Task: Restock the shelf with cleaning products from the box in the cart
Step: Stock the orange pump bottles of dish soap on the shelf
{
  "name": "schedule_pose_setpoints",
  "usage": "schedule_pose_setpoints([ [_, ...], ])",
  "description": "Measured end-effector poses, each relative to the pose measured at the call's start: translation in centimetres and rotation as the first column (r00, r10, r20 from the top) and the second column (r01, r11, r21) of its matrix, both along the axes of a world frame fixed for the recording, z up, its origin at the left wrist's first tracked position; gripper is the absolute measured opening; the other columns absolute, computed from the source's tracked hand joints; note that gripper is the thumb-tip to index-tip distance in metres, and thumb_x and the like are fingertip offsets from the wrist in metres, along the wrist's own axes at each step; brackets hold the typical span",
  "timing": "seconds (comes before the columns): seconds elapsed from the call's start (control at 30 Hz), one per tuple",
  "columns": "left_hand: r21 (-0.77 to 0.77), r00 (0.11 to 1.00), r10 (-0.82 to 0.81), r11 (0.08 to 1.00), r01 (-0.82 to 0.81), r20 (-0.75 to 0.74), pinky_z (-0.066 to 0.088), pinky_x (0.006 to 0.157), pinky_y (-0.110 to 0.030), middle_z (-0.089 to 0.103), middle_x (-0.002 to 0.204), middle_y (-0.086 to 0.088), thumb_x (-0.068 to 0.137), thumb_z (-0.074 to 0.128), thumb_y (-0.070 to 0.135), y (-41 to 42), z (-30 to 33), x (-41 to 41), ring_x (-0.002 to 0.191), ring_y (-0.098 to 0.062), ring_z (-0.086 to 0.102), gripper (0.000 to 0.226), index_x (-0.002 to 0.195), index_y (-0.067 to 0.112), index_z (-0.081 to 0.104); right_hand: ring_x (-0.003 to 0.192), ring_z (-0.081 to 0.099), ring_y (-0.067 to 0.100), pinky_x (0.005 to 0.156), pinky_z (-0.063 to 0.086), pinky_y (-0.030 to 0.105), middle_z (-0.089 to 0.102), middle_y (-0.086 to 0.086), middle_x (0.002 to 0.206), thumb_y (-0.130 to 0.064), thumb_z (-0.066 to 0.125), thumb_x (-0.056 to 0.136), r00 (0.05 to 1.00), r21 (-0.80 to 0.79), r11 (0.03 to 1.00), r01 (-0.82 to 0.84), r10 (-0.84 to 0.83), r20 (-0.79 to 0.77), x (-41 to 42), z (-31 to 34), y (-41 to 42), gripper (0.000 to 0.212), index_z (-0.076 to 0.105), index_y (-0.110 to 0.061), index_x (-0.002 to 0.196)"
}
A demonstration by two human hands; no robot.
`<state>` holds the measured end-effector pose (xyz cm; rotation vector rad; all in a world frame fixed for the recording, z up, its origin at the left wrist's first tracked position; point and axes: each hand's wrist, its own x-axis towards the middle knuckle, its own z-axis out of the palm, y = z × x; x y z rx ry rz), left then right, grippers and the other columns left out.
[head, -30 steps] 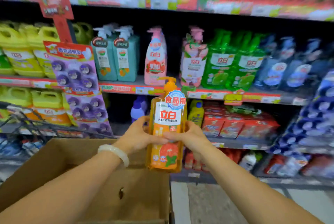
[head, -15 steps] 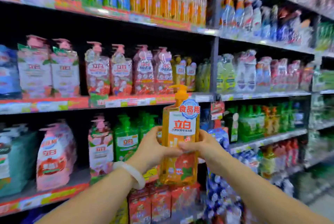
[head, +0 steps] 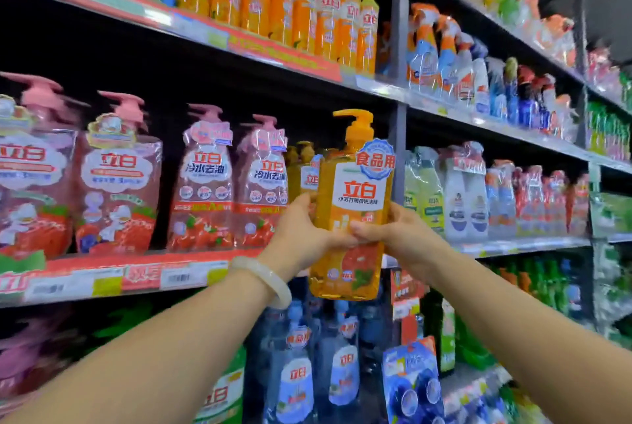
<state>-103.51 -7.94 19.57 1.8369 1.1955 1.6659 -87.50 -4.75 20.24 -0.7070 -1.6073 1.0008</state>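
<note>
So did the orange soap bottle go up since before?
Yes. The orange soap bottle rose from below the pink bottles' shelf edge to straddle it.

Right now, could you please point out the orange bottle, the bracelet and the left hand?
orange bottle (head: 355, 198): head view, white front label.
bracelet (head: 265, 278): head view, band across the wrist.
left hand (head: 301, 235): head view, back of hand.

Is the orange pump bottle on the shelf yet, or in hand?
In hand. The orange pump bottle is upright, held by left hand and right hand, its base below the shelf edge.

Held bottle (head: 352, 205) before shelf (head: 113, 273), right of pump bottles (head: 201, 184).
</note>
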Motion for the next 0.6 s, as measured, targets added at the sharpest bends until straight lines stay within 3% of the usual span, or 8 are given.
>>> schedule_pose_setpoints([
  [0.13,0.073,0.999,0.018,0.997,-0.014,-0.048,0.049,0.057,-0.009,0.057,0.082,0.018,0.063,0.085,0.007,6.3,3.4,-0.3,0.073,0.003,0.057,0.06,0.103,0.027,0.044,0.094,0.069,0.025,0.081,0.056,0.038,0.072,0.009,0.106,-0.004,0.076,0.071,0.999,0.059,0.998,-0.016,0.018,-0.034,-0.9,2.9,7.0,0.047,0.058,-0.009,0.115],
  [0.23,0.114,0.995,0.054,0.993,-0.045,-0.079,0.045,0.056,-0.007,0.055,0.078,0.019,0.066,0.084,0.009,10.0,5.1,0.0,0.078,-0.005,0.06,0.056,0.101,0.027,0.044,0.081,0.07,0.017,0.064,0.057,0.026,0.072,0.003,0.094,-0.002,0.073,0.074,0.997,0.083,0.996,-0.033,0.038,-0.066,-0.8,4.7,11.1,0.04,0.058,-0.012,0.109],
  [0.3,0.124,0.994,0.075,0.99,-0.065,-0.074,0.045,0.051,-0.004,0.055,0.078,0.017,0.067,0.083,0.008,12.2,5.9,0.4,0.074,-0.002,0.058,0.056,0.105,0.025,0.045,0.08,0.069,0.015,0.062,0.057,0.024,0.071,0.001,0.094,-0.002,0.073,0.075,0.997,0.101,0.994,-0.035,0.042,-0.064,-0.7,5.7,13.4,0.039,0.058,-0.013,0.11],
  [0.43,0.105,0.993,0.104,0.99,-0.098,-0.06,0.05,0.061,-0.01,0.063,0.09,0.009,0.067,0.083,0.01,16.5,6.2,0.8,0.085,-0.009,0.064,0.056,0.11,0.02,0.05,0.095,0.068,0.024,0.084,0.055,0.04,0.07,0.006,0.106,-0.004,0.074,0.074,0.996,0.098,0.994,-0.058,0.065,-0.061,-0.7,6.0,18.3,0.047,0.056,-0.011,0.117],
  [0.53,0.071,0.993,0.114,0.991,-0.111,-0.039,0.05,0.056,-0.008,0.06,0.087,0.013,0.069,0.081,0.005,19.4,5.4,1.4,0.081,-0.007,0.061,0.052,0.107,0.02,0.048,0.091,0.067,0.021,0.082,0.054,0.038,0.07,0.004,0.1,-0.002,0.073,0.076,0.994,0.056,0.994,-0.096,0.098,-0.045,-0.5,5.5,21.3,0.034,0.059,-0.016,0.104],
  [0.6,0.043,0.99,0.14,0.989,-0.139,-0.016,0.055,0.071,-0.021,0.065,0.096,0.006,0.067,0.082,0.004,21.4,4.4,2.0,0.09,-0.012,0.064,0.054,0.109,0.015,0.051,0.089,0.067,0.019,0.077,0.055,0.035,0.07,0.004,0.099,-0.001,0.072,0.076,0.993,0.035,0.993,-0.116,0.117,-0.03,-0.1,4.9,23.1,0.037,0.058,-0.014,0.108],
])
